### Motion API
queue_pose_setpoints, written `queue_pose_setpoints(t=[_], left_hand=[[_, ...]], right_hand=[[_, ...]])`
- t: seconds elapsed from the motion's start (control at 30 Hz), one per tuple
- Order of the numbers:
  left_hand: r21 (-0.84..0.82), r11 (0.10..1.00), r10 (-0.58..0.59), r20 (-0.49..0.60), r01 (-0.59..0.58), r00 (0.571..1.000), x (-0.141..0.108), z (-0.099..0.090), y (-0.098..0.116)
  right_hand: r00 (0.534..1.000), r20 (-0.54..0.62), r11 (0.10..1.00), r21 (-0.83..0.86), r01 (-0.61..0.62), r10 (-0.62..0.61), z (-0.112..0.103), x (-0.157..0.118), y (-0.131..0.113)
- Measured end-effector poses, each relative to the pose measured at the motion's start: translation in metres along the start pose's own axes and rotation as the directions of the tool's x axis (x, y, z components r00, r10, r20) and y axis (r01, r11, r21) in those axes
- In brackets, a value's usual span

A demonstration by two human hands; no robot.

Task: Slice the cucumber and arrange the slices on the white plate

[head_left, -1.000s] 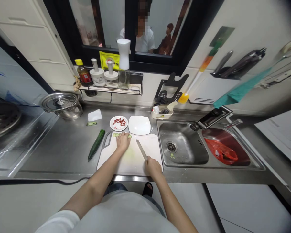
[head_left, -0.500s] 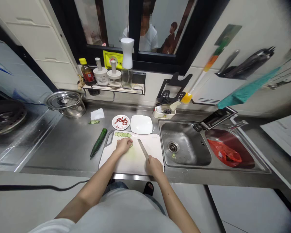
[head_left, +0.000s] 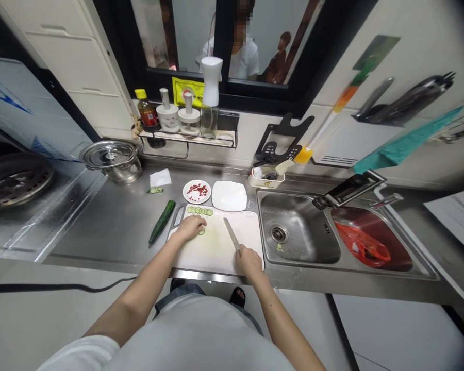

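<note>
My left hand (head_left: 192, 228) is over the left part of the white cutting board (head_left: 216, 255), its fingers curled down round a cucumber slice (head_left: 201, 232) that shows beneath the fingertips. How many slices are under them is hidden. Just beyond, an overlapping row of cucumber slices (head_left: 199, 211) lies along the board's far edge. My right hand (head_left: 249, 260) grips the handle of a kitchen knife (head_left: 231, 232); its blade points away from me, above or on the board and apart from the slices. A whole cucumber (head_left: 162, 222) rests on the counter left of the board.
Behind the board stand a plate of chopped red pieces (head_left: 203, 194) and a white plate (head_left: 229, 196). The sink (head_left: 299, 252) is at right, with a red plastic bag (head_left: 361, 245) in its second basin. A lidded pot (head_left: 123, 167) stands back left, and a seasoning rack (head_left: 185, 140) hangs behind.
My left hand has moved a little left across the board with the cucumber slice. The knife stays in about the same place on the board. The whole view has shifted slightly.
</note>
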State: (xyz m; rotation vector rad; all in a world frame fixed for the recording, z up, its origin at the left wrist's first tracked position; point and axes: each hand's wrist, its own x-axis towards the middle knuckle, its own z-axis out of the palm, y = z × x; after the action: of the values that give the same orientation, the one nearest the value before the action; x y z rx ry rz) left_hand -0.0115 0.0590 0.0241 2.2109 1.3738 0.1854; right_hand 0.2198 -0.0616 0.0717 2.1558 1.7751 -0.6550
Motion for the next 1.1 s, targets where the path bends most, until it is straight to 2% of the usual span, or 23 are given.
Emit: queue_pose_setpoints(t=[0.13,0.2,0.43,0.67,1.1], left_hand=[[-0.121,0.976,-0.198,-0.140,0.181,0.970,-0.008,0.012,-0.012],[-0.163,0.956,-0.269,-0.152,0.244,0.951,-0.013,0.017,-0.015],[-0.214,0.911,-0.393,-0.183,0.354,0.901,-0.019,0.032,-0.011],[-0.271,0.881,-0.441,-0.168,0.389,0.882,-0.016,0.031,-0.011],[-0.256,0.882,-0.442,-0.155,0.396,0.884,-0.014,0.032,-0.014]], right_hand=[[0.998,-0.040,0.999,-0.015,0.037,-0.038,0.002,-0.004,0.002],[0.996,-0.047,0.997,-0.024,0.077,-0.078,0.003,-0.009,0.000],[0.972,0.011,0.970,-0.067,0.234,-0.234,0.003,-0.032,-0.023],[0.970,0.011,0.968,-0.068,0.241,-0.241,0.009,-0.035,-0.033],[0.971,0.067,0.967,-0.098,0.234,-0.228,0.004,-0.034,-0.034]])
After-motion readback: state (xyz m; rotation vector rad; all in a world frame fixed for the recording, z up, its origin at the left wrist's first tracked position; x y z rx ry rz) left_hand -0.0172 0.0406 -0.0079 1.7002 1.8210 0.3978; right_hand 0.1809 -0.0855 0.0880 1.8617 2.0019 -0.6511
